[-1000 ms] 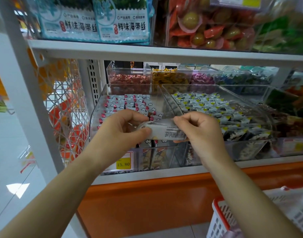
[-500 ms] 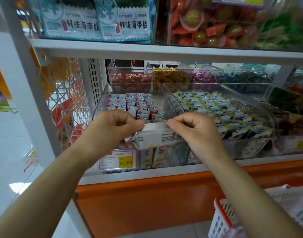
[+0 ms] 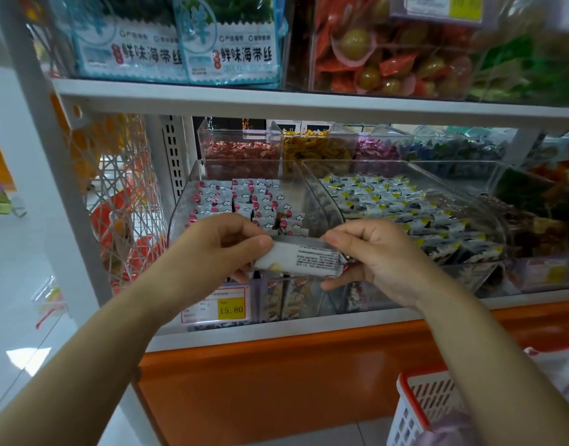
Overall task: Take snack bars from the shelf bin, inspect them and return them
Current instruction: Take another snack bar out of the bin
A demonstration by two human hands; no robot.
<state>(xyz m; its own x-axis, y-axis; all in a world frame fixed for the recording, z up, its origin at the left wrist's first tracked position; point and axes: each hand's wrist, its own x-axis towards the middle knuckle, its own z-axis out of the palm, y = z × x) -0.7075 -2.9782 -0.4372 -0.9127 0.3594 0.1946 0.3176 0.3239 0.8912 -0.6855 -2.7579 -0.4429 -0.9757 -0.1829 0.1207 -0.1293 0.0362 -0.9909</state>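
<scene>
Holding one white foil-wrapped snack bar crosswise, both hands on it, just in front of the clear plastic shelf bin, level with its front lip.

- Left hand: pinching the bar's left end, thumb on top, fingers curled underneath.
- Right hand: pinching the right end at the crimped seal, fingers curled on top, thumb below.
- Bar is roughly level, with the block of black small print facing the camera. The text is too small to read. A pale yellow patch shows near the bar's lower left edge.
- Bar is outside the bin. It overlaps the front wall in view, so I can't tell if it touches.

Around the bin:
- Inside: rows of small white wrapped bars with red dots and cloud marks, packed toward the back.
- Right, touching: second clear plastic bin of white-black-yellow wrapped pieces.
- Behind: smaller clear tubs of red, yellow and purple wrapped sweets.
- On its front face, below the hands: white price label with a yellow "15.80" block.
- Below: orange shelf base panel.
- Lower right, well apart: white plastic basket with orange rim.
- Above: white shelf board carrying blue seaweed packs.
</scene>
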